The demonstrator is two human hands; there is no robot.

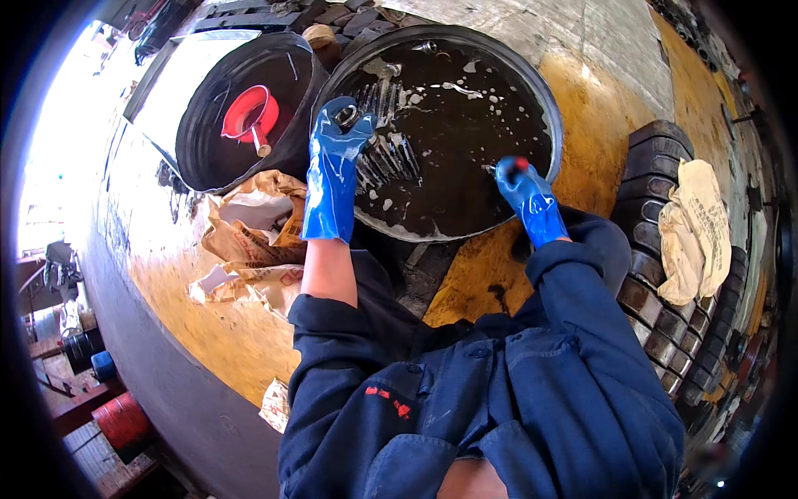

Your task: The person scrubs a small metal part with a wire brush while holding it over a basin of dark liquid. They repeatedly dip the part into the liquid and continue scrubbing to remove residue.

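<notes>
Both hands wear long blue rubber gloves. Raised over the left side of a wide dark tub [556,125], my left hand [331,166] grips a shiny metal ring-shaped part [347,116] between thumb and fingers. At the tub's right side, my right hand [529,202] is closed on a red object [520,164], too smeared by motion to name. Dark liquid [465,179] with patches of foam fills the tub. Several long ribbed metal parts [389,160] lie in it near my left hand, and a small metal piece [426,47] rests by the far rim.
A second black tub [189,125] at the left holds a red dipper [249,112]. Crumpled brown paper sacks [258,237] lie beside my left forearm. At the right are stacked dark metal blocks [652,208] with a beige sack [697,233] draped over them.
</notes>
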